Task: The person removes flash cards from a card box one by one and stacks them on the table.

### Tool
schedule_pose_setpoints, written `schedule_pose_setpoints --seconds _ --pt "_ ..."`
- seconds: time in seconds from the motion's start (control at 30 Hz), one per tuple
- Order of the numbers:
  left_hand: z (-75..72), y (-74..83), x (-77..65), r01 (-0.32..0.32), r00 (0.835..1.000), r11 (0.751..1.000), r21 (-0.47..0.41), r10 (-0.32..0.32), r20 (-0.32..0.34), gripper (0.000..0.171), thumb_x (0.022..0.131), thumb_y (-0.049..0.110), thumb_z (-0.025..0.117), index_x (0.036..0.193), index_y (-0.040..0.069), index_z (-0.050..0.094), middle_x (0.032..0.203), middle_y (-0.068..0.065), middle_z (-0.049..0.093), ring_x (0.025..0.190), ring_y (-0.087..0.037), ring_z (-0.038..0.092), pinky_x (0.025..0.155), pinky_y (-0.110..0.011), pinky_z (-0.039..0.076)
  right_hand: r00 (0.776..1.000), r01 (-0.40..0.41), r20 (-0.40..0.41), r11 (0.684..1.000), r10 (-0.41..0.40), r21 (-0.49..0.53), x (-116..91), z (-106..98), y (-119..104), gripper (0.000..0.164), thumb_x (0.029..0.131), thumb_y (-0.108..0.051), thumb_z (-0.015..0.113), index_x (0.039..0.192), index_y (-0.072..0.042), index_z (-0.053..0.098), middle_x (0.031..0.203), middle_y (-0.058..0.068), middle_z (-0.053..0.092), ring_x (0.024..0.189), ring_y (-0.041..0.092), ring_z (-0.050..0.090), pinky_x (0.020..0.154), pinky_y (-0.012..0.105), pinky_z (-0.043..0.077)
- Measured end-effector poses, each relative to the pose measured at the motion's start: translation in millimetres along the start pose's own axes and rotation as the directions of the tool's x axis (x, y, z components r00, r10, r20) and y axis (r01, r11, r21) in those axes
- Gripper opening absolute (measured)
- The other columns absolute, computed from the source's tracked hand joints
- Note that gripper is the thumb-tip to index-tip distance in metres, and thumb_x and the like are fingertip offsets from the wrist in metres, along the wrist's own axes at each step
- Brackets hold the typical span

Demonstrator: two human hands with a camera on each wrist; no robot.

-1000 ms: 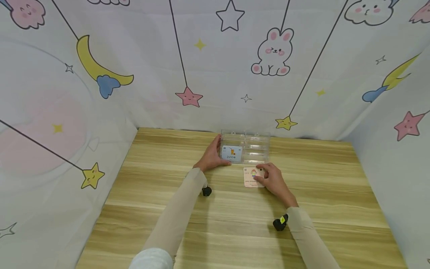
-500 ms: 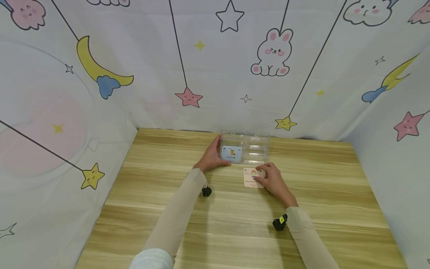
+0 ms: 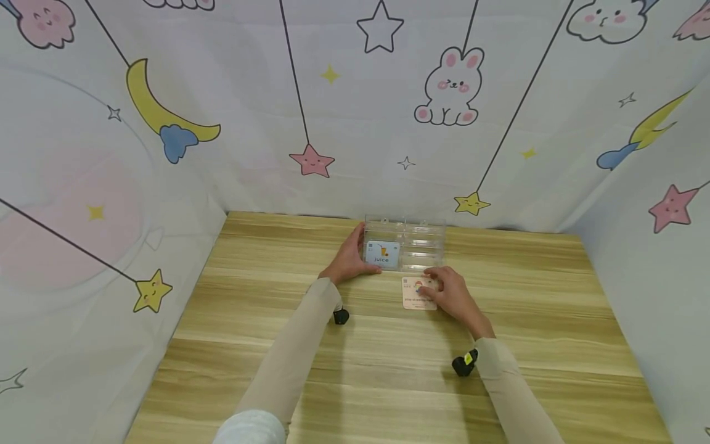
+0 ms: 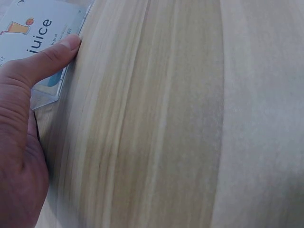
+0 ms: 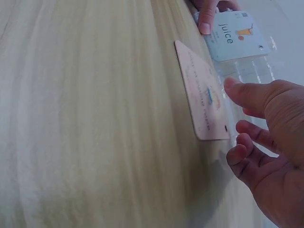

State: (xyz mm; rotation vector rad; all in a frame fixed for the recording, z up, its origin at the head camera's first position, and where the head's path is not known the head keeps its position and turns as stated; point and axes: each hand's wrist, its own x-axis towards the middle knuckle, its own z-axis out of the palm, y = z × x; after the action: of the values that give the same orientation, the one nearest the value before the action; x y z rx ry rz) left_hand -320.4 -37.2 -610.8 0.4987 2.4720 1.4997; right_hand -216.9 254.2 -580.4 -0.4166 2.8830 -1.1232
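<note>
A clear plastic case [image 3: 424, 245] with several compartments lies near the back edge of the table. My left hand [image 3: 349, 256] grips its left side, thumb over the near edge. A light blue card [image 3: 382, 254] printed "juice" sits in its front left compartment; the left wrist view shows this juice card [image 4: 28, 33] close beside my thumb. Just in front of the case is a pink card [image 3: 417, 300] with a small child figure and a line of text. Over its right side hovers my right hand [image 3: 452, 296]. In the right wrist view, my thumb [image 5: 242, 92] stands apart from the loosely curled fingers, its tip near the pink card's edge [image 5: 204, 99].
The wood-grain table [image 3: 388, 382] stretches toward me and to both sides. A white cloth backdrop [image 3: 366, 111] with cartoon moon, stars and rabbit rises right behind the case and along both sides. Black wrist cameras [image 3: 463, 362] hang below the sleeves.
My right hand has shifted slightly up and back, its thumb sliding a little over the pink card. The left hand, case and both cards stay in place.
</note>
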Motion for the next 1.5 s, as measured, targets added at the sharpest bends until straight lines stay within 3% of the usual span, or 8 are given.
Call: schedule_pose_setpoints --seconds 0.3,0.7,1.5 --pt "-2.0 1.0 1.5 -0.009 1.000 1.000 -0.005 0.009 -0.004 0.132 0.070 0.021 0.100 0.167 0.016 0.010 0.168 -0.011 0.026 0.152 -0.024 0.031 0.123 -0.027 0.030 0.997 0.074 0.000 0.994 -0.075 0.074 17.6 -6.8 -25.5 0.044 0.095 -0.019 0.079 0.134 -0.001 0.067 0.114 0.019 0.068 0.072 0.018 0.054 0.061 0.032 0.046" --pt "-1.4 1.8 1.4 -0.016 1.000 1.000 -0.006 0.016 0.006 0.131 0.071 0.023 0.099 0.167 0.016 0.011 0.168 -0.011 0.027 0.152 -0.024 0.032 0.122 -0.027 0.031 0.999 0.031 0.004 0.974 -0.033 0.225 38.9 3.7 -41.3 0.048 0.097 -0.022 0.077 0.141 -0.009 0.063 0.113 0.013 0.068 0.080 0.021 0.060 0.060 0.030 0.051" --pt "-0.3 -1.1 -0.7 -0.032 0.999 0.999 0.005 0.032 0.004 0.131 0.071 0.022 0.099 0.167 0.014 0.010 0.168 -0.012 0.026 0.153 -0.022 0.030 0.122 -0.024 0.030 0.999 -0.016 0.045 0.969 0.005 0.248 45.6 12.8 -45.9 0.052 0.098 -0.024 0.075 0.146 -0.010 0.059 0.114 0.013 0.067 0.084 0.023 0.062 0.064 0.034 0.052"
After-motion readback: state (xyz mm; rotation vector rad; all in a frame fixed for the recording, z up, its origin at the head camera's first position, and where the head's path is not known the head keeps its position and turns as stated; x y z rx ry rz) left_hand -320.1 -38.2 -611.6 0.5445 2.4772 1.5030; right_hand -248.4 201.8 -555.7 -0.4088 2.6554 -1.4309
